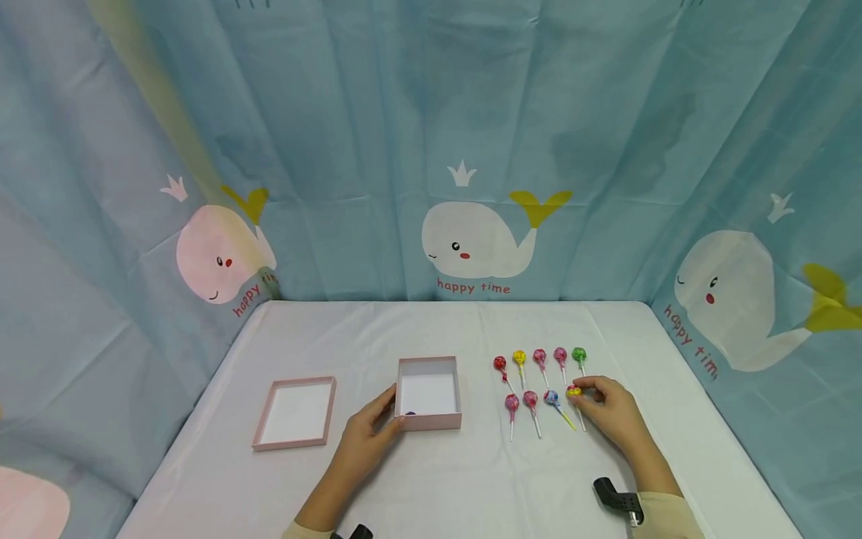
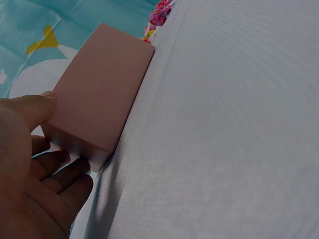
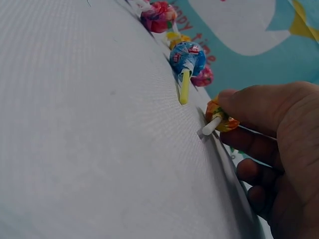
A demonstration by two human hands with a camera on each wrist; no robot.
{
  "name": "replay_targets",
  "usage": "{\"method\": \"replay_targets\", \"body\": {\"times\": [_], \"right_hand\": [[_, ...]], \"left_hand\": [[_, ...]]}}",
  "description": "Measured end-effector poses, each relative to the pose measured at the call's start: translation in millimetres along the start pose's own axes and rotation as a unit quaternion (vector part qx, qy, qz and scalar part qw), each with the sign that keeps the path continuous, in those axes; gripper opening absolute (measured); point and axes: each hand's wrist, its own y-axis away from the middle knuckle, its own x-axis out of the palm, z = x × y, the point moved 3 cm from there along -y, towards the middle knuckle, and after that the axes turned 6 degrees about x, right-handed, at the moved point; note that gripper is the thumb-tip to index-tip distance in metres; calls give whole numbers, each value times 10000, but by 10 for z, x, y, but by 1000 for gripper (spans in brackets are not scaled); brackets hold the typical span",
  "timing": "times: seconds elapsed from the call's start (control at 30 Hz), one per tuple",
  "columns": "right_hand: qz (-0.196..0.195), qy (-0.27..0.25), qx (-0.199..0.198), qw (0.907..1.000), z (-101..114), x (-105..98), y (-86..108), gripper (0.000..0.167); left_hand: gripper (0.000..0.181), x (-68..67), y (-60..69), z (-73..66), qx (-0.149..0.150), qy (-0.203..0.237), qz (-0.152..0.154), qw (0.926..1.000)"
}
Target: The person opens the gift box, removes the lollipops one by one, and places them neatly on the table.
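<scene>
My left hand (image 1: 367, 438) holds the near left corner of an open pink box (image 1: 427, 423), its thumb on the front wall and fingers along the left side. A small dark blue item (image 1: 411, 413) shows inside, mostly hidden by the front wall. Over on the right, my right hand (image 1: 609, 412) pinches the head of a yellow-orange lollipop (image 3: 229, 123) between thumb and forefinger. Its white stick points toward me, close to the tablecloth. Beside it lies a blue lollipop (image 3: 187, 57) with a yellow stick.
A pink box lid (image 1: 294, 445) lies at the left, inner side up. Right of the box, wrapped lollipops lie in two rows, among them red (image 1: 500, 363), yellow (image 1: 519, 357), green (image 1: 579, 354) and pink (image 1: 512, 403) ones. A whale-print curtain (image 1: 364, 247) surrounds the white table (image 1: 471, 494).
</scene>
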Motion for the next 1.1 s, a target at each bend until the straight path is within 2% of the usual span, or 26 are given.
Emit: {"method": "replay_targets", "body": {"times": [0.17,0.4,0.73,1.1], "right_hand": [[13,-2,-29,10000,-12,2,0,34],[66,5,-16,10000,1,-2,9,35],[23,-24,-146,9999,40,-11,14,34],[-18,23,-129,9999,54,-36,19,24]], "left_hand": [[68,4,1,-5,85,1,-35,10000],[69,2,9,6,-95,24,3,10000],[70,0,3,24,-33,-79,11,10000],[70,-3,-4,26,-81,-58,67,9999]]}}
